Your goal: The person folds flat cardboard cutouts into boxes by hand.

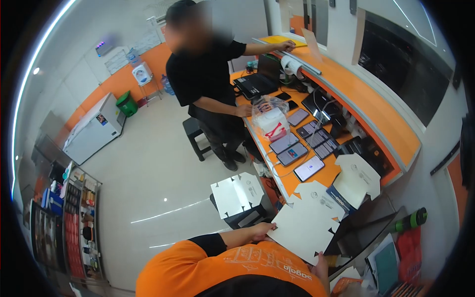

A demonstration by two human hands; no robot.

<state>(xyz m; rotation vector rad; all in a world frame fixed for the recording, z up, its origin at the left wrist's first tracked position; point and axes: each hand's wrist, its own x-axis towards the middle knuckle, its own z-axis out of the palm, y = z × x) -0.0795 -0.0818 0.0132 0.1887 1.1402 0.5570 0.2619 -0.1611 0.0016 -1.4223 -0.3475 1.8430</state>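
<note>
A flat white die-cut cardboard box sheet (303, 222) with notched edges and small printing is held in front of my body. My left hand (262, 231) pinches its left edge. My right hand (320, 268) grips its lower right corner, with most of the fingers hidden. A partly folded box (357, 179), white inside and dark blue outside, lies just beyond it at the end of the orange desk (324, 172). To the left, more flat white cardboard (237, 194) rests on a black stool (247, 217).
Several phones (309, 169) with cables, a plastic bag (271, 119) and a laptop (258, 81) occupy the desk. A person in black (203, 69) stands at its far end beside another stool (194, 131). A green-capped bottle (410, 220) and papers (385, 262) are at right.
</note>
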